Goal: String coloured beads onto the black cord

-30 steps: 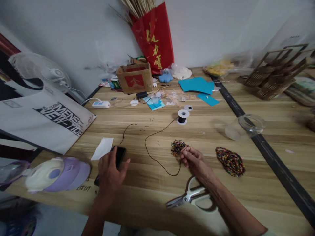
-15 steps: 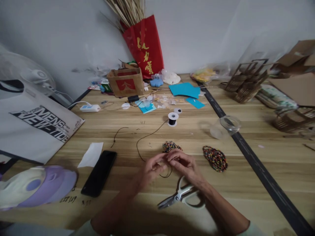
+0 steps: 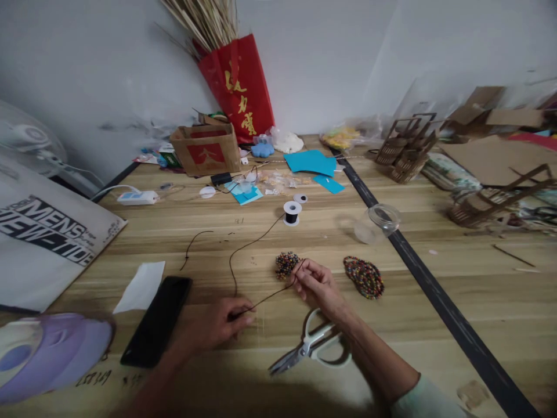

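My left hand [image 3: 228,319] is closed on a thin dark cord [image 3: 272,295], which stretches up to the right. My right hand [image 3: 315,281] pinches the same cord between thumb and fingertips. Just behind those fingers lies a bunch of multicoloured beads [image 3: 286,265], partly hidden by them. From the left hand the cord also loops back over the table to a white spool [image 3: 292,213] wound with black cord. Scissors [image 3: 304,351] with pale handles lie beneath the right forearm, blades pointing left. A coiled bead strand [image 3: 364,277] rests to the right of my right hand.
A black phone [image 3: 156,322] and white paper [image 3: 140,287] lie left of my left hand. A clear jar [image 3: 378,223] is on its side at the right. Blue sheets [image 3: 310,162], a brown box [image 3: 205,150] and a red bag [image 3: 239,87] stand further back.
My hands were close together by the beads. The left hand has moved down and left, drawing the cord out straight between them. The whole view has shifted somewhat.
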Tool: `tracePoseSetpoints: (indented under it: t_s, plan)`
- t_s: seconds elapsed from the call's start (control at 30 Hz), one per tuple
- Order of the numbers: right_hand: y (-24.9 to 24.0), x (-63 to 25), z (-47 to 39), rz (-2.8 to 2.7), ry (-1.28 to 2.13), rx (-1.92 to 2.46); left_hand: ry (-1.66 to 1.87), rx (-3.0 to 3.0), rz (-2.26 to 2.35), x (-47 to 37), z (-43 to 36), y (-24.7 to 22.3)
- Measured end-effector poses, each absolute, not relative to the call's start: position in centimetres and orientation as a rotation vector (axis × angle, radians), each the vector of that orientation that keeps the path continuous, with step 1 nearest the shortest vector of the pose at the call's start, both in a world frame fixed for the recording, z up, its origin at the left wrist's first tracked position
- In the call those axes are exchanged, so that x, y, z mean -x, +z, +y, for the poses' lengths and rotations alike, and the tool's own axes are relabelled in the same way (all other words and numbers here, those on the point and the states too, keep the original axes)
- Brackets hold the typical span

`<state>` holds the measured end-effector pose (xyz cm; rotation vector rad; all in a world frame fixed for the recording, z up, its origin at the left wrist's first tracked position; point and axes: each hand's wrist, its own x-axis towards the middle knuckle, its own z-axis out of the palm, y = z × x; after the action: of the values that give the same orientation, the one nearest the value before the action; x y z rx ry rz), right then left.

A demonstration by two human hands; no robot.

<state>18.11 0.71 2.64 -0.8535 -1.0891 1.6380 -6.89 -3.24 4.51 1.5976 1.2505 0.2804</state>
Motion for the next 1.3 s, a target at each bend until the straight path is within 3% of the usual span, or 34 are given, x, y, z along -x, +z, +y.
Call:
tracePoseSetpoints:
  t_s: [0.27, 0.43, 0.53, 0.77, 1.3]
  plan:
    - [1.4, -17.5, 0.2, -1.35, 1.592, 0.885, 0.182, -1.955, 1.682, 11.6, -4.5, 5.6]
    - [0.9, -17.0, -0.3, -1.593, 1.455, 0.919, 0.437, -2.018, 1.561, 8.1, -3.6, 6.4]
    - [1.0, -17.1, -0.4, -1.738, 1.289, 0.921, 0.654, -1.79, 1.39, 4.8, -2.4, 5.9]
    - [1.1, -17.7, -0.1, -1.876, 1.001, 0.903, 0.768, -1.236, 0.987, -0.2, 0.3, 2.4]
    - [0.2, -17.6, 0.5, -1.6, 1.277, 1.036, 0.783, -1.092, 1.012, -0.3, 1.3, 0.8]
